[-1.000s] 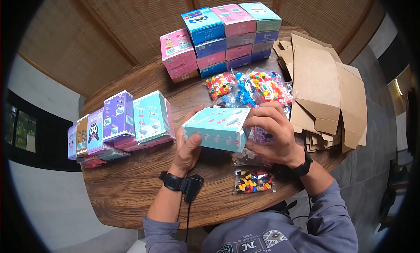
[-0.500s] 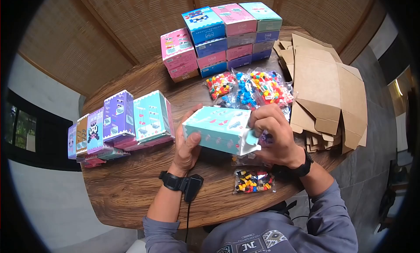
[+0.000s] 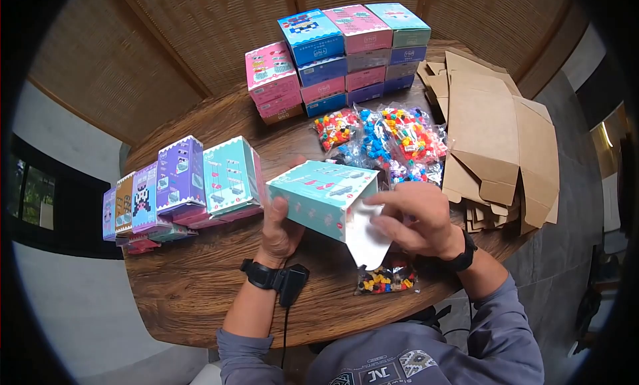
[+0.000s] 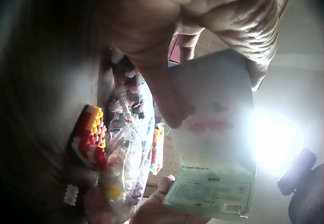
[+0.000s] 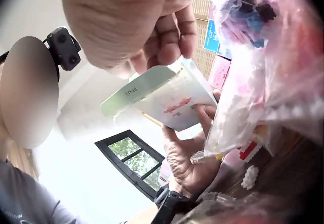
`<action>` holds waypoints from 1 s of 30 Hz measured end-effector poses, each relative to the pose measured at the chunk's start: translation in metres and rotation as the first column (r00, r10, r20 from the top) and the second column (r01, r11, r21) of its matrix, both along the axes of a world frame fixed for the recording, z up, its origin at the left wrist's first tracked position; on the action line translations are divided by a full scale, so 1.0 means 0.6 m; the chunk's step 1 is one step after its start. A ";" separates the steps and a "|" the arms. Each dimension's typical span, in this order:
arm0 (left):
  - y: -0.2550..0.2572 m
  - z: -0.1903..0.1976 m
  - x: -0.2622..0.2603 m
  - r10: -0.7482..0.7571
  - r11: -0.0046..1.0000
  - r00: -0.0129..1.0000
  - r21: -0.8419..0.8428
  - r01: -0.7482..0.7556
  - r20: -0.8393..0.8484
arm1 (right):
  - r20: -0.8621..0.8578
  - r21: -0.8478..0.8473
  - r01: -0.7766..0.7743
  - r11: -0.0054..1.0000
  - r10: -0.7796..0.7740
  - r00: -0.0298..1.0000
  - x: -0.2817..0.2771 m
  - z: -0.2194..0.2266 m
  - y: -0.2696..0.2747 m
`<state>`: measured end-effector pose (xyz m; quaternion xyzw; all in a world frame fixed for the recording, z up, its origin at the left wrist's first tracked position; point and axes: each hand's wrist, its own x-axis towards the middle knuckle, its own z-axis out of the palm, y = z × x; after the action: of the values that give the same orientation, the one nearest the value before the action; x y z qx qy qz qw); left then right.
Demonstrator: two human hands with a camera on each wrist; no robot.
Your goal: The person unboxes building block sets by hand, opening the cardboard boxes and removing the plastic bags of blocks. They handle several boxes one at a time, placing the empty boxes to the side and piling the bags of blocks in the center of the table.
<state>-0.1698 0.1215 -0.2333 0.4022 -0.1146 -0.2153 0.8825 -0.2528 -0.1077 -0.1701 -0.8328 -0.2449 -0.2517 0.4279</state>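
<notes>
My left hand [image 3: 279, 235] holds a teal printed cardboard box [image 3: 303, 208] above the table, its thumb on the near side and fingers mostly hidden behind. The box's right end is opened, with a white-lined flap [image 3: 367, 244] hanging down. My right hand [image 3: 426, 218] is at that opening, fingers extended and loosely bent, fingertips right at the flap and the box edge. In the right wrist view the flap [image 5: 139, 89] sticks out below the right fingers. The left wrist view shows the printed underside of the box [image 4: 212, 138]. Inside the box is hidden.
Bags of colourful toy bricks [image 3: 406, 132] lie beyond the box, and another brick bag [image 3: 386, 280] lies below the flap. Printed boxes stand at left [image 3: 180, 178] and in a stack at the back [image 3: 319, 52]. Flattened brown cardboard [image 3: 486, 125] is piled at right.
The end flap, earlier closed and then pulled by the right fingers, now hangs down showing its white inside. The box has shifted slightly left and tilted; the right hand's fingers have spread.
</notes>
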 end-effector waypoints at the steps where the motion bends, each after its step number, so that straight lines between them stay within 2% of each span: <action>1: 0.000 -0.001 0.002 -0.018 1.000 1.000 0.010 0.017 0.014 | -0.018 0.022 0.016 1.000 -0.015 1.000 0.002 -0.006 0.001; 3: -0.002 0.002 0.005 -0.051 0.997 0.995 0.069 0.045 0.086 | -0.056 0.066 0.049 0.997 -0.046 0.997 0.005 -0.013 0.002; 4: -0.003 0.005 0.006 -0.069 0.994 0.990 0.098 0.057 0.121 | -0.049 0.035 0.039 0.999 -0.037 0.998 0.004 -0.009 0.000; 7: -0.006 0.014 0.001 -0.050 0.993 0.993 0.110 0.038 0.112 | -0.095 0.037 0.068 0.997 -0.064 0.993 0.001 0.003 0.003; 10: -0.007 0.018 0.002 -0.073 0.993 0.988 0.098 0.060 0.135 | -0.156 -0.046 0.006 0.999 -0.013 0.988 0.002 0.004 -0.006; 16: -0.007 0.008 0.003 -0.081 0.989 0.980 0.135 0.057 0.181 | -0.187 0.027 0.032 0.999 -0.026 0.982 -0.001 -0.009 0.004; 19: -0.008 0.008 0.003 -0.078 0.991 0.983 0.121 0.058 0.164 | -0.112 0.094 0.067 0.993 -0.056 0.992 -0.002 -0.007 0.009; 22: -0.007 0.012 0.001 -0.065 0.989 0.986 0.138 0.044 0.150 | -0.101 0.079 0.054 0.995 -0.046 0.994 -0.004 0.007 0.006; 30: -0.015 0.007 -0.016 -0.121 0.991 0.988 0.072 0.114 0.097 | -0.023 0.222 -0.124 0.967 0.133 0.991 -0.007 0.026 -0.025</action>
<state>-0.1793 0.1125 -0.2289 0.4341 -0.1757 -0.2499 0.8475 -0.2569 -0.1224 -0.1546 -0.7674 -0.2609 -0.2330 0.5374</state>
